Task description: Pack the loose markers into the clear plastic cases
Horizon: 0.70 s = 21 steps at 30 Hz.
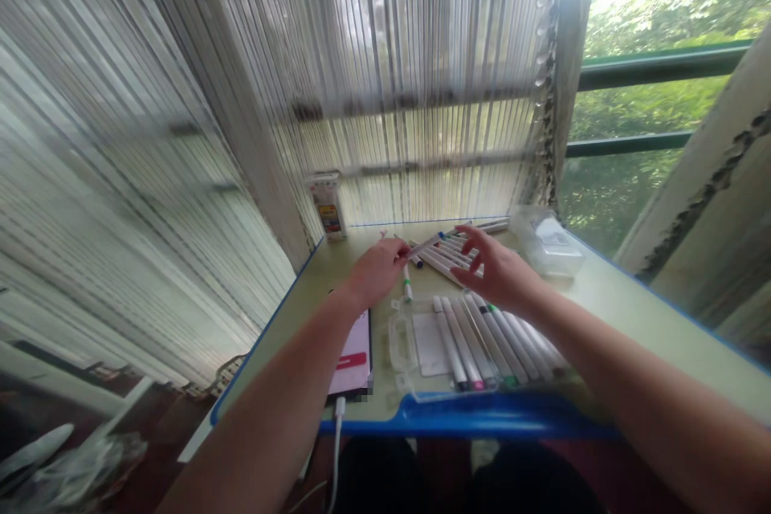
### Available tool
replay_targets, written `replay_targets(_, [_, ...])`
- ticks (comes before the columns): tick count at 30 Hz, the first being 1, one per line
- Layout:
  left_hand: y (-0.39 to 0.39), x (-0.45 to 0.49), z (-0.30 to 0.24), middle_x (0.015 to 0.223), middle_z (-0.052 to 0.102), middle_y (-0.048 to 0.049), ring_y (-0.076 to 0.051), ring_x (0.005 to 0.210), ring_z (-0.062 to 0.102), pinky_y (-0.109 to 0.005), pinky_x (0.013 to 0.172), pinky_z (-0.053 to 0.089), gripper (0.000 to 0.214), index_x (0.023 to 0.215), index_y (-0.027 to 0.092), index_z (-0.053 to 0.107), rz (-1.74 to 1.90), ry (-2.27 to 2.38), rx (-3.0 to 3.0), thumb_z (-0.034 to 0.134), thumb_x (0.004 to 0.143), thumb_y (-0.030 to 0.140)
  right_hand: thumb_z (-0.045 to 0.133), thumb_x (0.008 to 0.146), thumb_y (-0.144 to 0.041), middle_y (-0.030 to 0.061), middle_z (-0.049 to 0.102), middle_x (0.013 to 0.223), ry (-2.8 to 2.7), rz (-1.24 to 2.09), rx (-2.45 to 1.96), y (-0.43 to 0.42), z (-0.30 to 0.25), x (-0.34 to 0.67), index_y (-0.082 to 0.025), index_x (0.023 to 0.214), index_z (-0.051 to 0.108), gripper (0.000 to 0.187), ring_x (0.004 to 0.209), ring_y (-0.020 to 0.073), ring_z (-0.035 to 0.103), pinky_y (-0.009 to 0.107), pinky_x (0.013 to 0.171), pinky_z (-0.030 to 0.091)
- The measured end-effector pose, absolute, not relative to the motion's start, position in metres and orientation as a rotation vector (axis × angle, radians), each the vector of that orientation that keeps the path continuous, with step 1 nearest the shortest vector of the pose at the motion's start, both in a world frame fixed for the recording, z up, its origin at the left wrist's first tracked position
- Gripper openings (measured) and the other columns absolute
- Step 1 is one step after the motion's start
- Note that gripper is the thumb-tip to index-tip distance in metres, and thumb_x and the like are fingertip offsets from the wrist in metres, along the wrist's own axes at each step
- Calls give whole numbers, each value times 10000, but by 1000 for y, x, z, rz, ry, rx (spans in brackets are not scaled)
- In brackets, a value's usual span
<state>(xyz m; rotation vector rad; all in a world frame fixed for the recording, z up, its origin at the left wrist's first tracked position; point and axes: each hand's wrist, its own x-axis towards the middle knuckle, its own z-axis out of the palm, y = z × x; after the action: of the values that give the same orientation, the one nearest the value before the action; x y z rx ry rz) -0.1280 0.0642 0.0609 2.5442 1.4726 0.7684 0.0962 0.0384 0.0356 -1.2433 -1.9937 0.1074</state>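
My left hand (382, 263) is closed around one end of a slim white marker (425, 245) with a blue band, which slants up to the right. My right hand (491, 267) is over the pile, fingers apart and curved, its index fingertip close to the marker's far end; whether they touch I cannot tell. Several loose white markers (449, 259) lie between and beneath the hands. A green-banded marker (408, 284) rests beside my left hand. Closer to me, an open clear plastic case (402, 345) holds a row of white markers (482, 341), partly hidden by my right forearm.
A phone (352, 361) with a white charging cable (338, 434) lies left of the case. At the back left stands a small package (328, 207); a clear plastic box (548, 245) sits back right. The table (632, 321) has a blue edge, with curtains (422, 80) behind.
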Motion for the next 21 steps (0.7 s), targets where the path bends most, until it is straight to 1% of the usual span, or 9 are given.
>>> replay_targets(2, [60,-125,62,973,668,-63,-177,921,616,-331,869,483,178,975,156,649,763,1285,2572,510,864,155,576,849,-333,100,664,1059,-2056,97,-1052,37,36,97,-202,1330,454,513,668,141,639,294,606,517])
replay_targets(4, [56,-123,63,963,672,-51,-158,897,618,-306,848,490,185,990,164,653,725,1091,2576,519,861,158,526,896,-307,97,672,1056,-2124,55,-845,34,37,95,-196,1249,535,370,677,125,642,278,632,517])
replay_targets(6, [53,-123,64,964,679,-46,-144,885,622,-283,837,492,189,996,164,661,680,961,2548,531,859,170,507,918,-288,78,693,968,-2175,-25,-724,29,39,93,-187,1114,618,248,666,118,636,257,623,498])
replay_targets(8, [51,-124,66,951,694,-41,-140,885,628,-273,845,487,183,976,160,678,619,925,2517,563,834,168,514,919,-278,47,696,831,-2215,-121,-672,22,41,91,-183,989,662,190,636,115,621,237,586,462])
replay_targets(11, [50,-128,69,939,712,-44,-149,896,636,-268,847,479,203,945,146,703,517,1009,2481,595,776,113,518,910,-254,14,672,710,-2301,-240,-609,10,45,87,-185,920,685,182,573,105,586,230,515,375])
replay_targets(14, [50,-132,70,988,717,-54,-155,920,642,-259,848,476,270,1001,140,708,414,1051,2454,615,751,95,507,903,-235,-9,635,630,-2428,-316,-580,-3,47,84,-191,881,696,195,509,94,535,252,491,296])
replay_targets(17, [50,-132,70,991,717,-47,-159,928,644,-256,862,468,297,1024,160,719,278,1028,2498,661,736,114,491,919,-257,-7,640,627,-2528,-324,-591,-11,47,79,-196,910,700,218,507,97,526,271,505,262])
replay_targets(21, [52,-131,67,1007,695,-48,-165,943,642,-253,879,463,302,1007,189,738,168,956,2576,725,709,142,479,935,-314,18,670,688,-2681,-209,-645,-19,47,72,-194,993,696,256,560,119,557,279,525,268])
